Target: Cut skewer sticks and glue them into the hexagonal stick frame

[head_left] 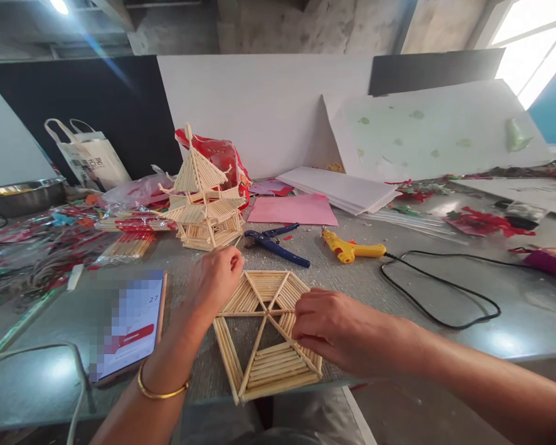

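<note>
Lying at the desk's (361, 284) near edge: hexagonal stick frame (267, 313), near-left panel mostly open. Right hand (327, 324) over its right side, left hand (220, 272) at its far-left corner. Hands apart, fingers curled; can't tell if either grips a stick. Beyond: yellow glue gun (352, 250), blue cutter (278, 246), stick pagoda (206, 204).

Passable strip of grey tabletop (347, 278) between the flat hexagonal wooden-stick frame (280, 371) and yellow glue gun (352, 250). Tall tiered wooden-stick pagoda (204, 179) blocks straight ahead of left hand (215, 276); blue-handled metal cutters (282, 250) obstruct ahead-right.
</note>
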`<action>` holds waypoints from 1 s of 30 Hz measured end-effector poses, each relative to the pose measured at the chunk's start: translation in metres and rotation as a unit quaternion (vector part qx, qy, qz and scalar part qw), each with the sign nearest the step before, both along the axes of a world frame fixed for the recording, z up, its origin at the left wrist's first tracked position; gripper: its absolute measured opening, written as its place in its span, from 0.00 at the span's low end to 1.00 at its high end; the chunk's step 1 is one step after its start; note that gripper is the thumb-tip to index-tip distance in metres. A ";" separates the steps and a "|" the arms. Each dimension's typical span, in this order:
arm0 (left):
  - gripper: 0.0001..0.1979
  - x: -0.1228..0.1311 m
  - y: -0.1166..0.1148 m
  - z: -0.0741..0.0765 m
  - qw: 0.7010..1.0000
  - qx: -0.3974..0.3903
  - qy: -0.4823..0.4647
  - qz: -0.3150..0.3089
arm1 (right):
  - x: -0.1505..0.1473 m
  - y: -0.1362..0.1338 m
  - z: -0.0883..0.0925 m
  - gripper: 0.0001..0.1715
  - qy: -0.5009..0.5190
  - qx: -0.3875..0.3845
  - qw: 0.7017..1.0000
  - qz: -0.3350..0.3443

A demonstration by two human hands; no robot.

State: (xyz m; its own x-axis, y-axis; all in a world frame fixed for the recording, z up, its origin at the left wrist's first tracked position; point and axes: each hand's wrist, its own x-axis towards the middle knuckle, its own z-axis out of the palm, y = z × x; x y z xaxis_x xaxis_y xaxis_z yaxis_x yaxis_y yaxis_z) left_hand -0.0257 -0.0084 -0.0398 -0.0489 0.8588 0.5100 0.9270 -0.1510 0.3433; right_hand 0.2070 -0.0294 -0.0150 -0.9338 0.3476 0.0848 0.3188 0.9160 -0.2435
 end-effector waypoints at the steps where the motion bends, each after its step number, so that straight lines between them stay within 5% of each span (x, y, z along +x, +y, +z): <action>1: 0.07 0.000 0.000 0.000 1.000 -0.004 0.000 0.001 | 0.000 0.000 -0.001 0.10 -0.005 0.003 1.000 0.001; 30: 0.08 0.004 -0.006 0.005 0.997 -0.038 0.059 -0.011 | -0.006 0.001 -0.007 0.08 -0.034 0.082 0.996 0.026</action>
State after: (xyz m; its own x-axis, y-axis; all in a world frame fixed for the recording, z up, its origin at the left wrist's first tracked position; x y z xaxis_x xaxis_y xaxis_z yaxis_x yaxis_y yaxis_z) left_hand -0.0216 -0.0148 -0.0352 0.0259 0.8953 0.4448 0.9585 -0.1487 0.2434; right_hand 0.2010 -0.0281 -0.0218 -0.9557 0.2852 0.0726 0.2804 0.9573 -0.0697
